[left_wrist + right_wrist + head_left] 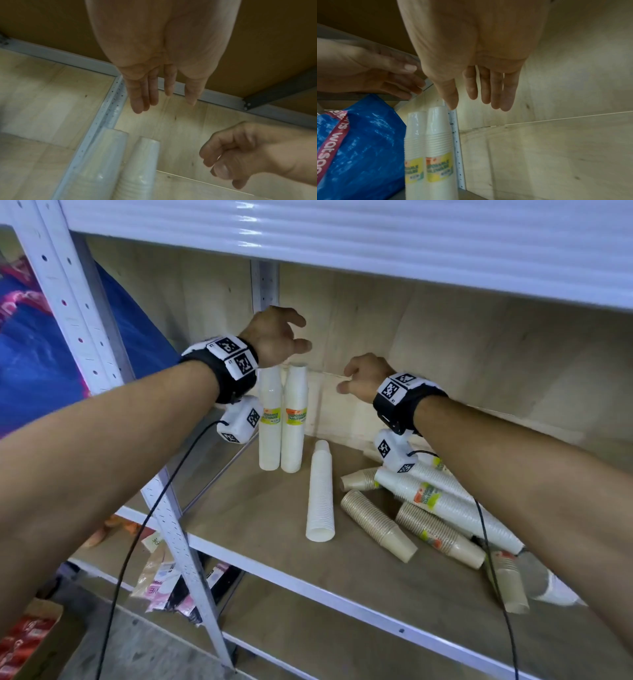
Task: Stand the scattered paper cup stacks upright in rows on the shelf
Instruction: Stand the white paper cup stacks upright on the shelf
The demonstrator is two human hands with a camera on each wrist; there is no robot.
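Observation:
Two wrapped white cup stacks with yellow labels (pixel 270 419) (pixel 294 419) stand upright side by side in the shelf's back left corner; the right wrist view shows them too (pixel 440 142). A plain white stack (pixel 320 491) stands alone nearer the front. Brown stacks (pixel 376 525) (pixel 440 534) and a long white stack (pixel 445 501) lie tumbled at the right. My left hand (pixel 281 333) hovers over the two corner stacks with relaxed fingers (pixel 137 101), holding nothing. My right hand (pixel 363 374) hangs to their right, loosely curled and empty, its fingers (pixel 488 88) near the back wall.
The wooden shelf board (pixel 246 508) has a white metal front edge and a perforated post (pixel 171 508) at the left. An upper shelf (pixel 342 234) hangs low overhead. A blue bag (pixel 359 148) sits left of the post. More cup stacks (pixel 510 583) lie at the far right.

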